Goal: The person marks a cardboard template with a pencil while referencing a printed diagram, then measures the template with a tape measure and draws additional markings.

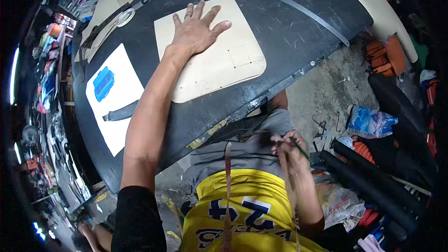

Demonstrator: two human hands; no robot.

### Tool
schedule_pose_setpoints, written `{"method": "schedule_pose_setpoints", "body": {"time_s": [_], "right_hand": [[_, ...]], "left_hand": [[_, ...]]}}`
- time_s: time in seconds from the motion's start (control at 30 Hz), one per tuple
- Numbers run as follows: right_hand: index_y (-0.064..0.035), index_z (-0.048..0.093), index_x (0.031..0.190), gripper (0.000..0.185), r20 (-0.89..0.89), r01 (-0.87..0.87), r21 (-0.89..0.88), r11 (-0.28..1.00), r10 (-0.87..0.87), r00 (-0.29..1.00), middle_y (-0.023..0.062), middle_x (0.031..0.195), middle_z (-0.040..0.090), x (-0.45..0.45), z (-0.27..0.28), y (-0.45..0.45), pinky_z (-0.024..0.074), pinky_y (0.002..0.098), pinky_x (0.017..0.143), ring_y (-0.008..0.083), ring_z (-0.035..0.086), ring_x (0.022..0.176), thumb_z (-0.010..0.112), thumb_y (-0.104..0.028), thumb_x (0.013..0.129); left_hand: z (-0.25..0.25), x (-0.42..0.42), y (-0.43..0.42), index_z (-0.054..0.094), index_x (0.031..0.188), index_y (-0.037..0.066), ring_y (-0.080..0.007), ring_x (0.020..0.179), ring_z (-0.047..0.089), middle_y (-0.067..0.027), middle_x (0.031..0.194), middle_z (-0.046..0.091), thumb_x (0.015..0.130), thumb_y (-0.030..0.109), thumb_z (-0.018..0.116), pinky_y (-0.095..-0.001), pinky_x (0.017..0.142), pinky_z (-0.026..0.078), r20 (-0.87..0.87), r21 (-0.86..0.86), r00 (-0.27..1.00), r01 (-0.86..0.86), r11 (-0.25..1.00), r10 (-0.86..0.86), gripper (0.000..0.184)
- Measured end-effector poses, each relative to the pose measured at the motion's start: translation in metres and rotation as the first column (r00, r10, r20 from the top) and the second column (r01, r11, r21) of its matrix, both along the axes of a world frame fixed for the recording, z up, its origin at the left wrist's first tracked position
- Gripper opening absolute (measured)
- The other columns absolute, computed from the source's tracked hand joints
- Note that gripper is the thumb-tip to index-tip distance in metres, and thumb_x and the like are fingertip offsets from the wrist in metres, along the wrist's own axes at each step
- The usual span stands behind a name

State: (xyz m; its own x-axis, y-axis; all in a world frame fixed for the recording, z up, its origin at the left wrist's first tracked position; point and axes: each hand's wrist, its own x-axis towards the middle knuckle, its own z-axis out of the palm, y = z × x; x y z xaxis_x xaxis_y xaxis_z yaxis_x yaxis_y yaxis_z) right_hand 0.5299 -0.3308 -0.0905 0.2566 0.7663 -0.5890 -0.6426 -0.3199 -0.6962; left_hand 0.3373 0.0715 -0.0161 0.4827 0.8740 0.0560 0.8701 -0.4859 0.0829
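Note:
My left hand (196, 33) lies flat with its fingers spread on a cream card pattern piece (219, 72). The piece has rounded near corners, pencilled lines and several small dark dots. Down by my lap, over the grey trousers, my right hand (293, 151) is closed around a slim green pencil or pen (301, 148); which of the two I cannot tell. A worn, narrow tape (227, 196) hangs down the front of my yellow jersey (252, 205). Left of the pattern, a white sheet (122, 65) with a blue picture (103, 84) rests on the table, partly behind my left forearm.
The dark table (298, 42) has a worn, curved edge. A long metal ruler (298, 7) lies across its far side. A tape roll (126, 17) and card scraps (100, 18) sit at far left. Black rolls (373, 191) and bags crowd the floor at right.

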Motion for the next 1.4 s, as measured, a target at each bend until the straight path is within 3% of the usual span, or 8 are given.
{"method": "schedule_pose_setpoints", "body": {"time_s": [0.33,0.5,0.77,0.93,1.03,1.17,1.33,1.4], "right_hand": [[-0.0093,0.061,0.094,0.024,0.007,0.465,0.062,0.883,-0.467,0.884,0.0052,0.092,0.064,0.412,-0.222,-0.024,0.0551,0.0383,0.09,0.0228,0.062,0.087,0.057,-0.03,0.106],[-0.0035,0.061,0.131,0.022,0.799,0.296,0.454,0.84,-0.531,0.282,0.0102,0.114,0.069,0.294,0.078,0.101,0.0568,0.0336,0.076,0.018,0.068,0.085,0.056,-0.014,0.112],[-0.0037,0.065,0.127,0.028,0.979,-0.531,-0.016,0.848,-0.095,-0.18,0.0193,0.117,0.072,0.094,0.119,0.221,0.0593,0.0382,0.076,0.027,0.073,0.088,0.061,-0.002,0.1],[-0.0025,0.065,0.126,0.027,0.978,-0.656,-0.005,0.754,-0.133,-0.159,0.0178,0.121,0.073,0.045,0.094,0.251,0.0558,0.044,0.097,0.031,0.072,0.111,0.066,-0.002,0.099],[-0.0008,0.068,0.12,0.02,0.986,-0.617,-0.057,0.785,-0.054,-0.16,0.0155,0.115,0.075,0.03,0.105,0.258,0.0556,0.0416,0.094,0.027,0.073,0.109,0.068,-0.004,0.1],[0.0002,0.069,0.118,0.019,0.99,-0.57,-0.028,0.821,0.1,0.095,0.0146,0.108,0.075,0.017,0.114,0.266,0.0556,0.0395,0.091,0.024,0.073,0.105,0.07,-0.008,0.101],[-0.0004,0.07,0.118,0.019,0.994,-0.593,-0.064,0.803,0.102,0.03,0.0127,0.103,0.074,0.02,0.111,0.279,0.0554,0.0383,0.089,0.0204,0.071,0.099,0.068,-0.013,0.104],[-0.001,0.071,0.118,0.019,0.995,-0.639,-0.071,0.766,0.097,0.006,0.0112,0.101,0.075,0.026,0.111,0.287,0.0549,0.0379,0.088,0.0198,0.07,0.095,0.067,-0.015,0.105]], "left_hand": [[0.016,-0.042,-0.003,0.042,0.165,0.029,-0.0353,0.165,0.017,-0.0104,0.177,0.028,0.103,0.075,0.039,-0.0721,0.13,0.008,0.015,-0.023,0.999,0.051,0.998,-0.051,0.078],[0.014,-0.028,-0.004,0.047,0.162,0.025,-0.0365,0.163,0.026,-0.0115,0.174,0.033,0.107,0.055,0.042,-0.0741,0.127,0.016,0.051,0.007,0.999,-0.01,1.0,0.01,0.062],[-0.013,-0.031,-0.005,0.051,0.158,0.023,-0.0367,0.155,0.041,-0.0112,0.164,0.048,0.113,0.044,0.038,-0.0734,0.126,0.022,0.139,0.22,0.99,-0.018,0.975,-0.013,0.051],[-0.007,-0.046,0.005,0.055,0.152,0.014,-0.034,0.148,0.05,-0.0133,0.156,0.057,0.115,0.039,0.041,-0.0635,0.126,0.03,0.248,0.162,0.967,0.014,0.987,-0.054,0.048],[0.0,-0.058,0.009,0.058,0.146,0.005,-0.0276,0.136,0.06,-0.0142,0.148,0.063,0.115,0.035,0.046,-0.0466,0.123,0.041,0.881,-0.084,0.469,0.019,0.996,0.065,0.045],[-0.006,-0.066,0.019,0.059,0.141,-0.001,-0.0216,0.125,0.065,-0.0145,0.14,0.067,0.114,0.035,0.051,-0.0337,0.116,0.046,0.984,-0.144,-0.078,0.16,0.977,0.158,0.045],[-0.002,-0.067,0.014,0.064,0.139,0.003,-0.0204,0.12,0.067,-0.0114,0.133,0.071,0.111,0.029,0.058,-0.0334,0.111,0.05,0.988,-0.153,-0.001,0.186,0.971,0.156,0.038],[0.012,-0.06,-0.004,0.069,0.132,0.004,-0.0204,0.12,0.067,-0.0111,0.129,0.073,0.108,0.025,0.063,-0.0338,0.108,0.052,0.911,-0.229,0.365,0.069,0.971,0.189,0.032]]}}
